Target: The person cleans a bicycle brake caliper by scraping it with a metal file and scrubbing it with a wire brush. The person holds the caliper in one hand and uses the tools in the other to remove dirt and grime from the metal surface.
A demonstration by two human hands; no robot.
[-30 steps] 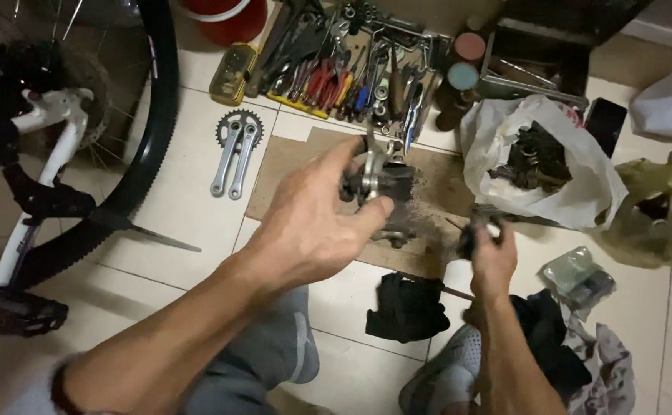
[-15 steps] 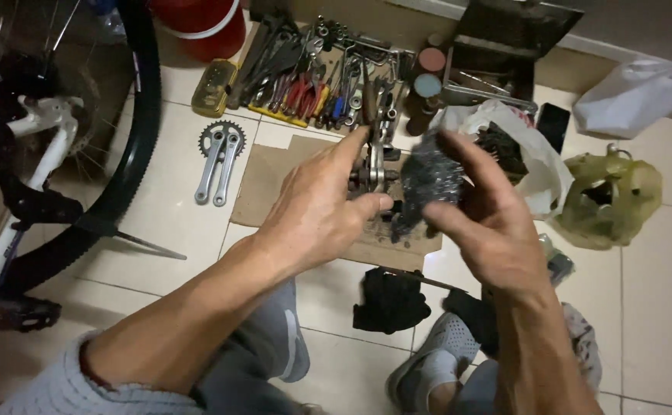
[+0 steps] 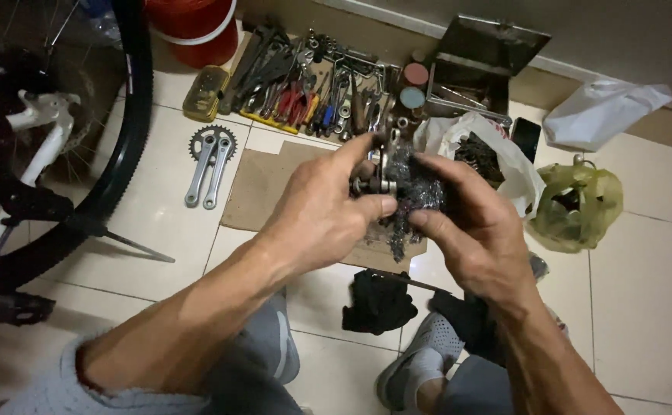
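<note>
Centrally, just above mid-frame: a greasy metal bike part [image 3: 378, 173] pinched in the left hand [image 3: 316, 211], thumb below, forefinger stretched over the top. Long axis roughly upright, top end tipped toward the tool row [image 3: 305, 96] in the upper middle. Pressed against its right side, a wad of steel wool [image 3: 420, 192], clamped between thumb and fingers of the right hand [image 3: 470, 230]. So: wool to the right of the part, touching it; left hand nearer the part, right hand reaching in from lower right. Underneath, cardboard [image 3: 263, 188] on the tiled floor; crank arms [image 3: 209, 157] left of it; wheel [image 3: 124, 138] at far left.
</note>
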